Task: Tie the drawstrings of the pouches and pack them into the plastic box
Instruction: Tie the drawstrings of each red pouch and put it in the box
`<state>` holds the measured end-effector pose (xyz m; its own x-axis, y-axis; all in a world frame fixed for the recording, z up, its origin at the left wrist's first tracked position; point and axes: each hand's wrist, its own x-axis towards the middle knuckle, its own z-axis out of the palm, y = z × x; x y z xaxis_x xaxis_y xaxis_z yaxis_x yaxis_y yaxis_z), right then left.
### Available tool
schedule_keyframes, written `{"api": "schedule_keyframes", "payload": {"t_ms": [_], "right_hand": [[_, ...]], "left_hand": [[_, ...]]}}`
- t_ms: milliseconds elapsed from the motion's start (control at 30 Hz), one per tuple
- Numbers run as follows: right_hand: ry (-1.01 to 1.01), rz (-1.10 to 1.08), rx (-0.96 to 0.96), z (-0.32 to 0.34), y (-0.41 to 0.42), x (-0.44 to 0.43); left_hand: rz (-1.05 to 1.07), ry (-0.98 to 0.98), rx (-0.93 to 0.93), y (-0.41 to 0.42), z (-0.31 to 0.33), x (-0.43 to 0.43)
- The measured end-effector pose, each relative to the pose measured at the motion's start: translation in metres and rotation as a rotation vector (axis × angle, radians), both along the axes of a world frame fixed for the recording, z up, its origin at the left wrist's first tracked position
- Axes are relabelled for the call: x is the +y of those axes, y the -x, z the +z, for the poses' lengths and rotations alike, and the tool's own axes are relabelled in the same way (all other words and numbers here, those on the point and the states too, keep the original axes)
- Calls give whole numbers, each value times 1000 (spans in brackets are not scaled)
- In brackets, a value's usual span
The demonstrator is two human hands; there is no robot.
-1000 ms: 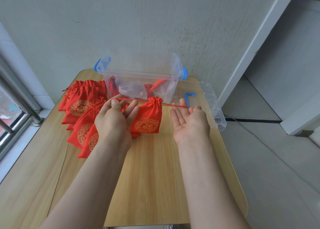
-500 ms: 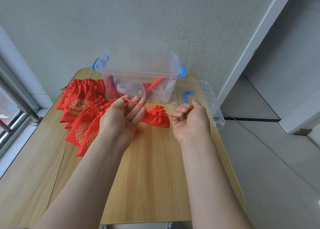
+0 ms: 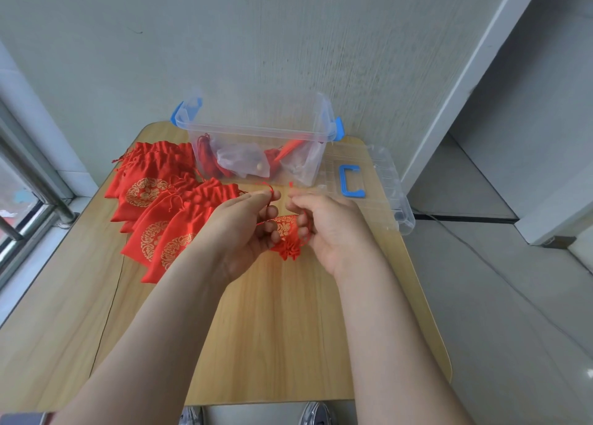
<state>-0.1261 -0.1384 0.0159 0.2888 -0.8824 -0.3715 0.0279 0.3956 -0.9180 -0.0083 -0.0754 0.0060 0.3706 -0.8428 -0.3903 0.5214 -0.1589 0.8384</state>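
Pouch [image 3: 287, 236] (mouth cinched) sat between both hands, over the table [image 3: 272, 328] near the plastic box [image 3: 256, 132]; I saw left hand [image 3: 244, 229] and right hand [image 3: 332, 229] each pinching its drawstring [image 3: 270, 189].

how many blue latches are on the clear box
2. One latch at the left end of the plastic box, the other latch at its right end. None seem hidden.

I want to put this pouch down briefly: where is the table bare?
Bare: the light wooden table's near half around the forearms, and right of the right hand. Crowded: red fabric pouches piled at left, clear plastic box and clear lid at back.
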Motion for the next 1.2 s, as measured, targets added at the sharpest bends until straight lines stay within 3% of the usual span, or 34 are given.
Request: {"api": "schedule_keyframes", "payload": {"t_ms": [133, 300, 667, 967, 1200], "right_hand": [[179, 76, 167, 2, 1, 3], [190, 202, 153, 2, 2, 5], [172, 75, 187, 3, -1, 3], [157, 40, 171, 4, 6, 2], [472, 189, 258, 10, 11, 4]], "left_hand": [[-6, 57, -40, -1, -1, 2], [-71, 91, -73, -2, 0, 3], [-133, -13, -105, -5, 1, 4], [-61, -87, -184, -7, -4, 5], [-60, -105, -225, -11, -5, 6]]}}
